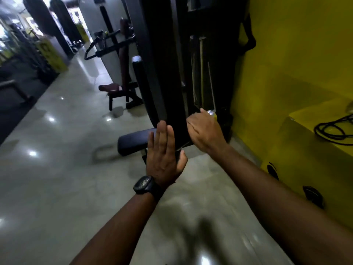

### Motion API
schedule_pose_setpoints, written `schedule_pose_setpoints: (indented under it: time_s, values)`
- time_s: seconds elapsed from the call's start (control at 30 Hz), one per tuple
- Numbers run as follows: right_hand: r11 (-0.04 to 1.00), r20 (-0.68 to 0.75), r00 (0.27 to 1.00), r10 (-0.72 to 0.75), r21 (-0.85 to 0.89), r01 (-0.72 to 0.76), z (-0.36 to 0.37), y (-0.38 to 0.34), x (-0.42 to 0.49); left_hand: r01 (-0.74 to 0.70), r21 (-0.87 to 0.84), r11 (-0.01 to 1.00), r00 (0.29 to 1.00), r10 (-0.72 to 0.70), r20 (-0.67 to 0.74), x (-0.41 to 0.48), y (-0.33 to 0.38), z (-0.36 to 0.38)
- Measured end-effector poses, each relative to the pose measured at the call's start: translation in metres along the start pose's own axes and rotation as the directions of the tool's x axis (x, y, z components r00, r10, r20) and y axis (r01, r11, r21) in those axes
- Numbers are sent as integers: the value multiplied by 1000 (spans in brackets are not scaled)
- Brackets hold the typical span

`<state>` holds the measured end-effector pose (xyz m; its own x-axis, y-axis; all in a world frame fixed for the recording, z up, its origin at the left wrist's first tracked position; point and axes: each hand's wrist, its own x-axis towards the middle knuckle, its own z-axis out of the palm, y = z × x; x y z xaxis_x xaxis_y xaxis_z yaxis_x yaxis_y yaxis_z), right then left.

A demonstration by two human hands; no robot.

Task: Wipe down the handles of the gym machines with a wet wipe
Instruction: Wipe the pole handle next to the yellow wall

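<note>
You see a dim gym: bright light blows out the far top left, and white glints dot the glossy floor (57, 188). The machine (164, 73) sinks to near black. Motion blur softens everything, and lines bow toward the edges.

No text, brand or number is legible in this gym scene. Markings on the yellow stand (51, 54) at far left are too blurred to read. The black wristwatch (144, 185) shows no readable figures, and the yellow can (213, 114) held in the right hand (205, 131) shows no readable label.
</note>
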<state>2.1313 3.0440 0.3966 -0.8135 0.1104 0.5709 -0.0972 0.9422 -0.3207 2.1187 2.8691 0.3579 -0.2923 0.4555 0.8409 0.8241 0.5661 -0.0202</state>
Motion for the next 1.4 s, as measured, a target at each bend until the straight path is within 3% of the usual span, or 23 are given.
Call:
schedule_pose_setpoints:
  time_s: [0.1,0.23,0.33,0.47,0.63,0.8,0.97,1.1,1.17,1.3,1.4]
  values:
    - [994,167,984,-61,-81,75,-12,3,19,-65,92,994,998,63,25,5,2,-3]
    - [990,20,991,-133,-39,134,-8,11,-5,-73,163,984,995,61,74,12,6,-3]
    - [985,38,995,-87,-147,92,-7,5,15,-75,208,975,994,56,97,12,6,-3]
    - [991,-64,994,-85,94,90,3,14,-13,-79,222,972,991,54,120,10,8,-4]
    - [905,-249,946,208,416,-90,36,-11,-45,-77,234,969,990,46,135,12,8,-4]
    - [778,-349,813,466,600,-188,46,-38,-49,-67,284,956,991,30,132,14,10,-2]
    - [508,-273,614,741,826,-245,40,-63,-46,-76,260,963,987,36,158,14,8,-5]
    - [179,-26,426,904,929,-324,28,-73,-51,-85,299,950,982,29,188,13,5,-8]
    - [24,132,440,888,944,-330,20,-75,-47,-92,318,944,981,32,191,14,4,-8]
    - [-454,526,487,697,850,-268,12,-59,-23,-112,331,937,981,51,187,15,3,-9]
    - [-633,654,494,573,736,-239,14,-45,-15,-141,343,929,977,75,197,16,2,-9]
